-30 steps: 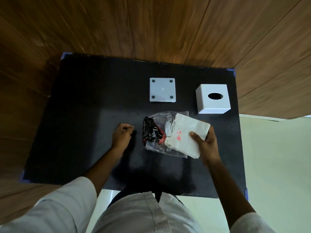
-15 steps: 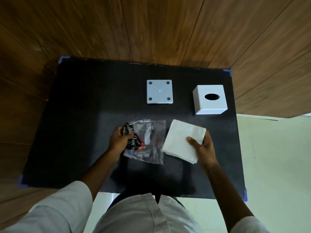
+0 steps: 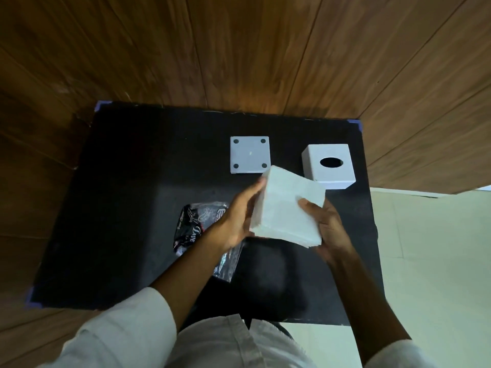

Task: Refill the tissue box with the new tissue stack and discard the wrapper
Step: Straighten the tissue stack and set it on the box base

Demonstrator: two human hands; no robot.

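Note:
A white tissue stack is lifted above the black table, held between both hands. My left hand grips its left edge and my right hand grips its right edge from below. The empty wrapper, clear plastic with black and red print, lies flat on the table under my left wrist. The white tissue box cover with its oval slot facing up stands at the back right. Its flat base plate with dark corner pads lies to the left of it.
Wood-panelled walls close in behind and on both sides of the table. A pale tiled floor shows on the right. Blue tape marks the table corners.
My left hand let go of the wrapper, which now lies on the table, and joined my right hand on the tissue stack. The stack rose off the table toward the box.

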